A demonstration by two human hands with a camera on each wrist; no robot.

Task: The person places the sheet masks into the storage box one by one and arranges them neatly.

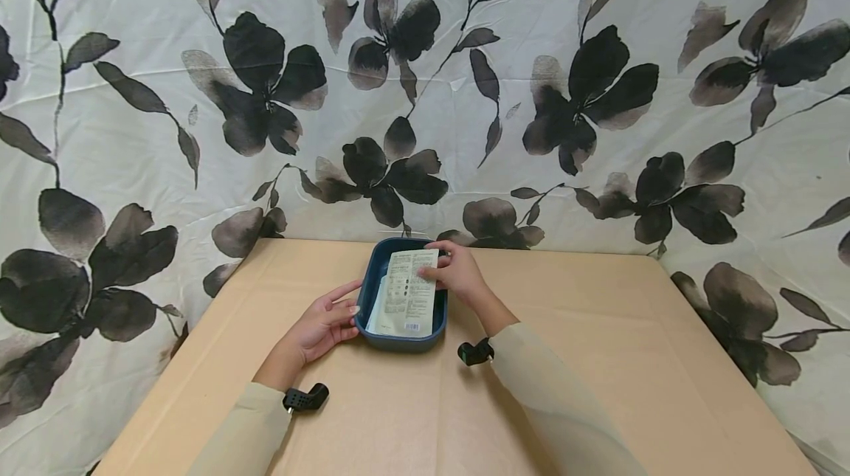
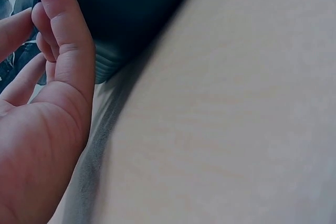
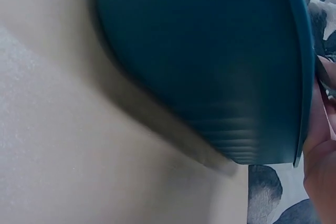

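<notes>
A deep blue plastic container [image 1: 401,344] with rounded corners stands near the table's far edge. Inside it lies a flat, pale packet [image 1: 405,291] with small print and a barcode, over another pale, flat item [image 1: 375,310] that shows along its left side. My right hand [image 1: 460,273] reaches over the container's right rim and pinches the packet's right edge, thumb on top. At the container's left side, my left hand [image 1: 328,322] rests its extended fingers against the outer wall. In the left wrist view, its fingertips touch the dark blue wall [image 2: 131,9].
A tan covering lies on the table [image 1: 564,358]. Behind and around it hangs white cloth [image 1: 478,159] with dark flowers. Both wrists wear a small black camera, one on the left [image 1: 305,397] and one on the right [image 1: 475,352].
</notes>
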